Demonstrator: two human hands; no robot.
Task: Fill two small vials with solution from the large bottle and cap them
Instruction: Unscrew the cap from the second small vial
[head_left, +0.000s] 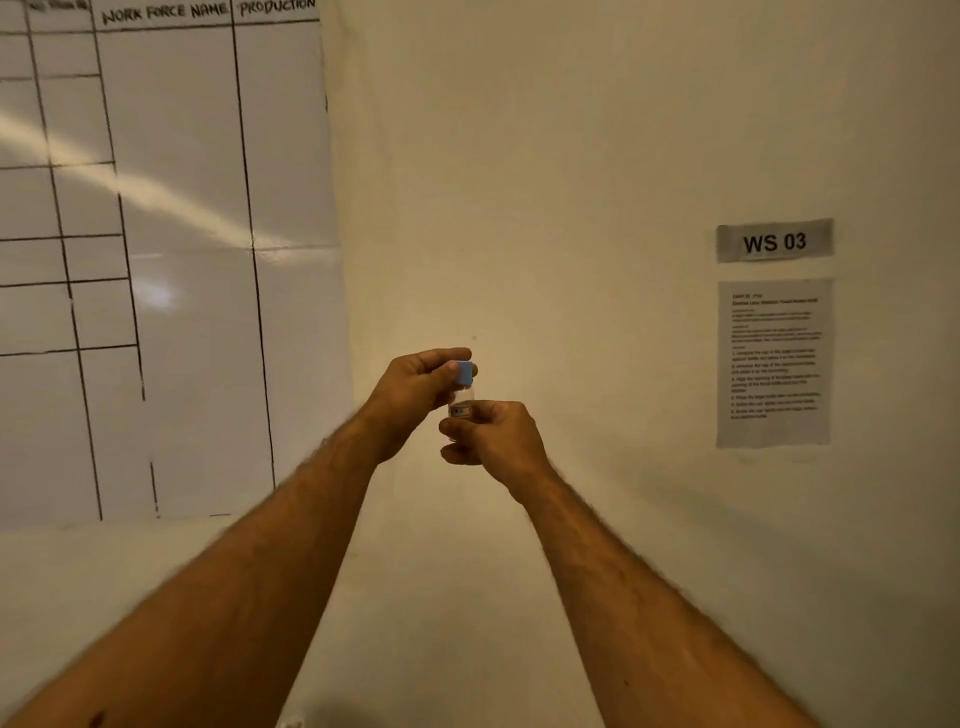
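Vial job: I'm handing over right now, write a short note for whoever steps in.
Left hand: pinches the blue cap on top of the vial.
Right hand: grips the small vial by its body, raised in front of the wall.
Done: cap sits on this vial; tightness and fill level unclear.
Left: finish capping. The large bottle and second vial are out of view, so check them.

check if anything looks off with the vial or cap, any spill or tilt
Nothing stands out. The right hand holds the vial roughly upright, and the left hand pinches the blue cap sitting on its top. No spill or damage shows. The large bottle is out of view.
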